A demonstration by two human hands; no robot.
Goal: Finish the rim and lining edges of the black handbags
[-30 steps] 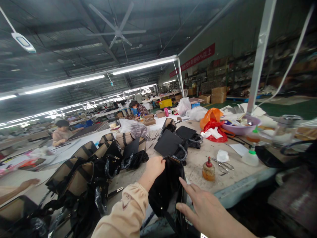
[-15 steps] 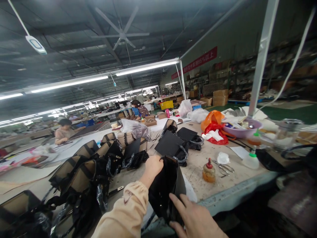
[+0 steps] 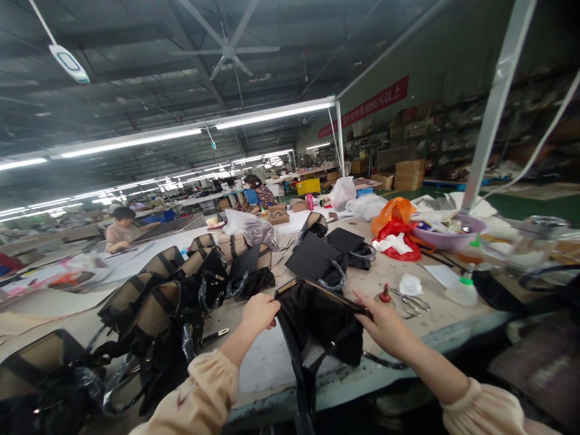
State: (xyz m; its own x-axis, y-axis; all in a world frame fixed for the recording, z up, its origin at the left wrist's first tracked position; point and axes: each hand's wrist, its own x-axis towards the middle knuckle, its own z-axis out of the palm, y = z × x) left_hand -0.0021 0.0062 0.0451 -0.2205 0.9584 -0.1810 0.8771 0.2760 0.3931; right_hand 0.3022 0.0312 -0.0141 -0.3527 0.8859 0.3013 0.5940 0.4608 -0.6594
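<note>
Between my two hands a black handbag (image 3: 321,320) hangs over the near table edge, its stiff top rim stretched sideways and its soft cloth drooping below. My left hand (image 3: 259,314) is closed on the left corner of that rim. At the right corner my right hand (image 3: 385,320) pinches the edge, thumb underneath. A long black strap (image 3: 304,386) dangles from the bag's left side past the table edge. White paper (image 3: 267,362) lies on the table under the bag. Just behind the right hand stands a red-capped glue bottle (image 3: 385,295), partly covered by it.
Several black and tan bags (image 3: 154,314) crowd the table on the left. Scissors (image 3: 410,300), a green-capped bottle (image 3: 463,291), red and orange plastic bags (image 3: 396,238) and a purple basin (image 3: 448,232) stand right. A metal post (image 3: 498,103) rises behind. Another person (image 3: 121,229) sits far left.
The bag has turned from upright to spread sideways. My right hand has moved up and right to its rim's right corner; my left hand has shifted slightly left and down.
</note>
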